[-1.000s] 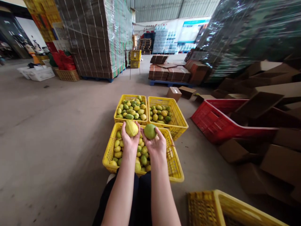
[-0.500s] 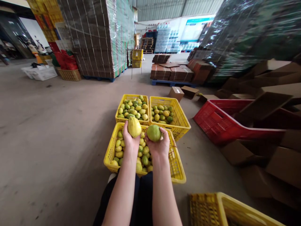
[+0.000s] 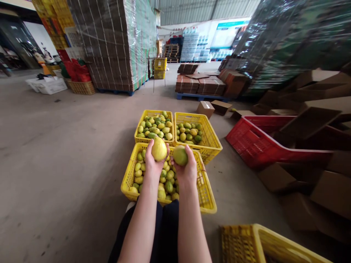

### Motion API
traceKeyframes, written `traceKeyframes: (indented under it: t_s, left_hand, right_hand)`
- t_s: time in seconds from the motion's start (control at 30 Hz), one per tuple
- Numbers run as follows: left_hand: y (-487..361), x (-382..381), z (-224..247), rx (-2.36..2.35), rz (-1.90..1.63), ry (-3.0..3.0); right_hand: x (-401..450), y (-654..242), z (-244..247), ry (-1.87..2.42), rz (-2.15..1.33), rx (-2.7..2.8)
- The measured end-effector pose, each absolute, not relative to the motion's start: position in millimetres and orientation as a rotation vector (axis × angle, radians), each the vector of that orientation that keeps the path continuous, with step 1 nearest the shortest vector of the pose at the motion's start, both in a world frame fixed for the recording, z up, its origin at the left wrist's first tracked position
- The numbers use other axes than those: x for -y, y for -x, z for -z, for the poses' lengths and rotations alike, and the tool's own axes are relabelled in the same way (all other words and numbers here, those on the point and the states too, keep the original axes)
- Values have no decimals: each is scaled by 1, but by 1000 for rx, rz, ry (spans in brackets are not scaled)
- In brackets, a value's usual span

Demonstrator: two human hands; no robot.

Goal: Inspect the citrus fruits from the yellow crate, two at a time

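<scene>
Held up in my left hand (image 3: 154, 160) is a rounded yellow fruit (image 3: 159, 149), with my fingers and thumb wrapped round its sides. My right hand (image 3: 187, 168) grips a smooth green fruit (image 3: 180, 155) beside it, a small gap apart. The exact kind of fruit is not certain. Both hands are above the near yellow crate (image 3: 126, 178), which holds many yellow and green fruits (image 3: 169, 187). My forearms cover part of that crate. Behind it stand a back left yellow crate (image 3: 136, 128) and a back right yellow crate (image 3: 211, 137), both with similar fruit inside.
A red crate (image 3: 244, 140) with cardboard lies to the right among loose cartons (image 3: 333, 190). Another yellow crate (image 3: 238, 243) sits at the lower right. Ahead, flattened cardboard (image 3: 211, 87) rests on a blue pallet, and a tall wrapped stack (image 3: 106, 47) stands at the left.
Both fruits have been turned in my hands: the yellow one's narrow end no longer points up. My left hand has shifted slightly right; my right thumb has moved across the green fruit.
</scene>
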State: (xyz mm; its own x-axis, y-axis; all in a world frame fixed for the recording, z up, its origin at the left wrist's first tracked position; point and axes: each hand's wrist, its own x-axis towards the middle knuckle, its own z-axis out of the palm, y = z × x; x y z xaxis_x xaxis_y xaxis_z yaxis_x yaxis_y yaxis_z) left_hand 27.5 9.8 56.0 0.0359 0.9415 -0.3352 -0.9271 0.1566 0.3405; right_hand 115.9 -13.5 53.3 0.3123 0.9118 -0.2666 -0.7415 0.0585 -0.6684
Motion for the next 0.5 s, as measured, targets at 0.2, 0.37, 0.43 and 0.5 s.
traceKeyframes:
  t_s: [0.2,0.37,0.43,0.5]
  left_hand:
    - [-29,-13,-53,-582,-1437,-43]
    - [-28,-15,-50,-582,-1443,-6]
    - [-27,-15,-49,-570,-1431,13]
    - [-27,-16,-48,-553,-1422,19]
  right_hand:
    - [16,-115,-60,858,-1261,95]
    - [14,-115,-58,880,-1289,111]
    - [13,-115,-55,880,-1310,148]
    - [13,-115,-53,870,-1328,182]
